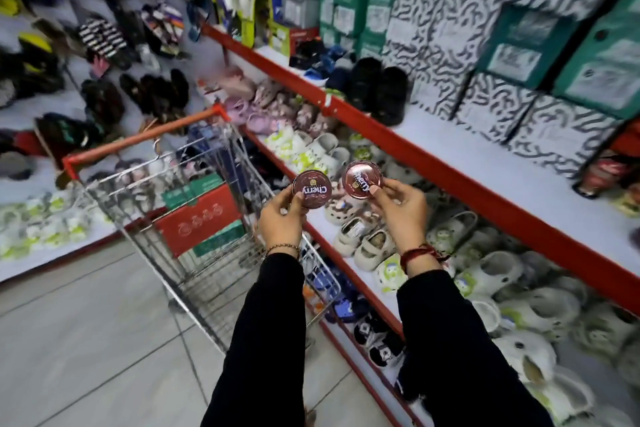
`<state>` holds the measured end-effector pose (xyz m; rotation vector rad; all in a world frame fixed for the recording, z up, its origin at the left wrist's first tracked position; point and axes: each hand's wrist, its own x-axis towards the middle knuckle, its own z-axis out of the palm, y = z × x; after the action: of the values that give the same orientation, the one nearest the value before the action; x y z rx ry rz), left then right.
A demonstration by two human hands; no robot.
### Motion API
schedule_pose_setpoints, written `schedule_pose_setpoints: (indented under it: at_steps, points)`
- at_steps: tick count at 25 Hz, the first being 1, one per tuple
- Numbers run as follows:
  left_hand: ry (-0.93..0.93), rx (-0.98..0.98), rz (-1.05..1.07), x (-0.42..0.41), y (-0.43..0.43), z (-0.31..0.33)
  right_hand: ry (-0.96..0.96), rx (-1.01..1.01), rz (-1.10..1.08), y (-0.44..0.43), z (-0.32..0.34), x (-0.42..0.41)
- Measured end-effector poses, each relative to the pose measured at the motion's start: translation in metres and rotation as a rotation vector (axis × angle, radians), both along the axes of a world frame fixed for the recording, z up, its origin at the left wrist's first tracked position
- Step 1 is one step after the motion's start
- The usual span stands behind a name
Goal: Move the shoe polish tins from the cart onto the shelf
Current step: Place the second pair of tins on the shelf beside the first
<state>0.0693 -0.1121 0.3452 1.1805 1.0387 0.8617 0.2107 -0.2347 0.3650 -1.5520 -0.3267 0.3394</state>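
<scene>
The left hand's fingers (298,196) are closed on the lower edge of one shoe polish tin (310,189), thumb on the lid face and the other fingers behind it, so the printed lid stands tilted up toward the camera. The right hand's fingers (375,189) pinch a second tin (362,179) the same way at its lower right edge, thumb across the lettering. Gripping at the rim rather than across the face probably keeps the labels readable, as if the person is checking them before shelving. The two tins sit close together, not touching, in the air above the lower shelf of pale clogs (367,246).

Both the left hand (282,218) and right hand (401,215) are raised in front of the body, with dark sleeves running back toward the camera, a thin bracelet on the left wrist and a red thread on the right.

The cart (194,218) stands just left of the hands, holding red and green boxes; whether more tins remain inside cannot be seen. To the right runs the red-edged shelf (450,163), its white board bare in front of stacked patterned shoe boxes (502,107) and beside black shoes (377,90). That bare strip looks like the likeliest place to set the tins; they are out of the cart but not yet on any shelf.
</scene>
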Motion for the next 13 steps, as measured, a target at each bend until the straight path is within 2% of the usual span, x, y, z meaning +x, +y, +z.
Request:
schedule_pose_setpoints:
  at_steps: [5, 10, 13]
  points:
    - [-0.101, 0.056, -0.179, 0.052, -0.046, 0.051, -0.099, 0.067, -0.171, -0.073, 0.052, 0.028]
    - [-0.154, 0.127, -0.404, 0.109, -0.100, 0.085, -0.123, 0.160, -0.339, -0.148, 0.079, 0.050]
    - [-0.205, 0.103, -0.518, 0.137, -0.133, 0.101, -0.170, 0.139, -0.416, -0.192, 0.089, 0.063]
